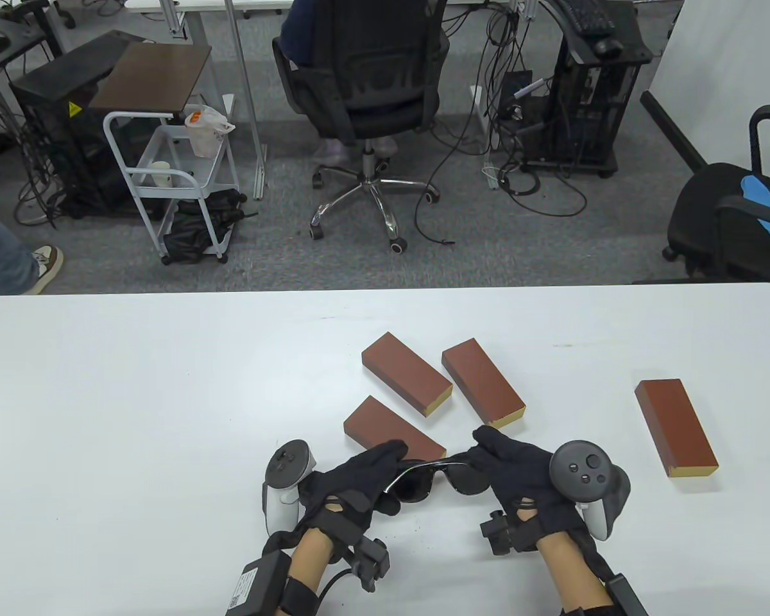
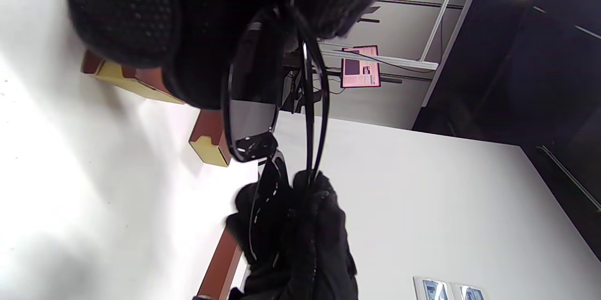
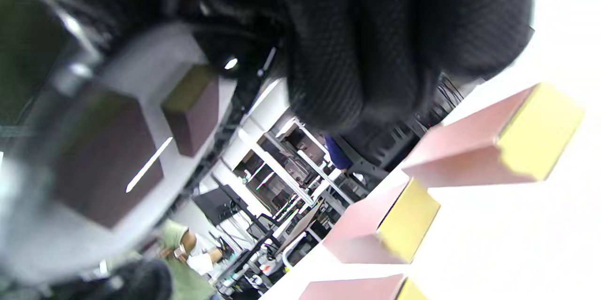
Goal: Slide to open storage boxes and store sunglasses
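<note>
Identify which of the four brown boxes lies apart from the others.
The brown box at the table's right side. The other three boxes cluster together just beyond the sunglasses held in both hands.

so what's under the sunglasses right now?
Bare white table; the sunglasses are held above it by the left hand and right hand. The brown box lies just beyond, partly hidden by the fingers.

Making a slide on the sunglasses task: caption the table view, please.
Both gloved hands, left hand and right hand, hold sunglasses near four closed boxes.
</note>
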{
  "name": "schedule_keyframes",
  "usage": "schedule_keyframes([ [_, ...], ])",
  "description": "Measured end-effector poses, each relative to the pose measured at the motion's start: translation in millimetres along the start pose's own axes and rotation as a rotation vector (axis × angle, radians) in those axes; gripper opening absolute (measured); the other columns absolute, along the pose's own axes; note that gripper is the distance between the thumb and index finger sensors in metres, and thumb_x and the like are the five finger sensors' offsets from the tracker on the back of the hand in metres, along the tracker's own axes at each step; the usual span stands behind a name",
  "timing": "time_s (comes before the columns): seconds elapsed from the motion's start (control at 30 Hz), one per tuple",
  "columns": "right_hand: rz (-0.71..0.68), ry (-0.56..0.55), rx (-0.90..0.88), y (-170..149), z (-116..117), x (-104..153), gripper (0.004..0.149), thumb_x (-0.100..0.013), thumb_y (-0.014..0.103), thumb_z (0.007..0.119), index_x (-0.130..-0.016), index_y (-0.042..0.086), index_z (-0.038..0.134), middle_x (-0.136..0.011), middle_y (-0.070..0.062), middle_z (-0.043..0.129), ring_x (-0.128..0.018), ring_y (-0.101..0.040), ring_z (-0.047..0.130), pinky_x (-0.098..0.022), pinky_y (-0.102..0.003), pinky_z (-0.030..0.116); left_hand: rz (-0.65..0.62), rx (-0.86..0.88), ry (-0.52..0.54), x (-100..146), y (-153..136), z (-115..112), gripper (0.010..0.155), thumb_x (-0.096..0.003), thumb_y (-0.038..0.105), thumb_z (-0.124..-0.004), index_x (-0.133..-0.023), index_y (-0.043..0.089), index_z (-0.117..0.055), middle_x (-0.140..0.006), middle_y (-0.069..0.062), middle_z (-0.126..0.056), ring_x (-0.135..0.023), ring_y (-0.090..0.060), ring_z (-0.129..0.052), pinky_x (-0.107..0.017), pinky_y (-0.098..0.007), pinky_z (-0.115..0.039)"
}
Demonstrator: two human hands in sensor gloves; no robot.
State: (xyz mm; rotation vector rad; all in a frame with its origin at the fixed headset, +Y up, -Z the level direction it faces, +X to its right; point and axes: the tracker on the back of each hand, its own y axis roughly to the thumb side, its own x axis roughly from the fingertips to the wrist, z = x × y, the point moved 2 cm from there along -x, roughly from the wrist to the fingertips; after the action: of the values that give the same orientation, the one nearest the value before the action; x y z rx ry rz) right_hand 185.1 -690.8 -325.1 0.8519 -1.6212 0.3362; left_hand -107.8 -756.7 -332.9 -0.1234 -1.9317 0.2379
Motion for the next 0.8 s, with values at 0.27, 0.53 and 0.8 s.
schedule_keyframes([
  [0.27, -0.426, 0.098, 0.312, 46, 20, 11, 0.046, -0.03, 0.045, 0.088, -0.073, 0.029, 0.086, -0.086, -0.009, 0.083, -0.081, -0.037, 0.076, -0.061, -0.051, 0.067, 0.004, -0.081, 0.021, 0, -2, 7, 0.052, -0.0489, 0.03, -0.076, -0.099, 0.016, -0.075, -0.088, -0.015, -0.092, -0.065, -0.03, -0.1, -0.046, -0.051, -0.084],
  [0.53, -0.563, 0.107, 0.597, 71, 42, 25, 0.038, -0.029, 0.039, 0.09, -0.065, 0.027, 0.092, -0.066, -0.004, 0.097, -0.064, -0.03, 0.093, -0.051, -0.047, 0.079, 0.001, -0.143, -0.026, -2, -3, 0, 0.052, -0.0482, 0.03, -0.077, -0.098, 0.016, -0.076, -0.088, -0.015, -0.092, -0.065, -0.03, -0.101, -0.046, -0.052, -0.084],
  [0.8, -0.506, 0.222, 0.582, 67, 50, 23, 0.038, -0.027, 0.038, 0.091, -0.063, 0.026, 0.094, -0.058, -0.004, 0.101, -0.054, -0.028, 0.097, -0.045, -0.046, 0.083, -0.004, -0.274, 0.093, 5, 8, 11, 0.052, -0.0494, 0.036, -0.075, -0.1, 0.022, -0.075, -0.091, -0.012, -0.09, -0.069, -0.032, -0.097, -0.046, -0.052, -0.081],
])
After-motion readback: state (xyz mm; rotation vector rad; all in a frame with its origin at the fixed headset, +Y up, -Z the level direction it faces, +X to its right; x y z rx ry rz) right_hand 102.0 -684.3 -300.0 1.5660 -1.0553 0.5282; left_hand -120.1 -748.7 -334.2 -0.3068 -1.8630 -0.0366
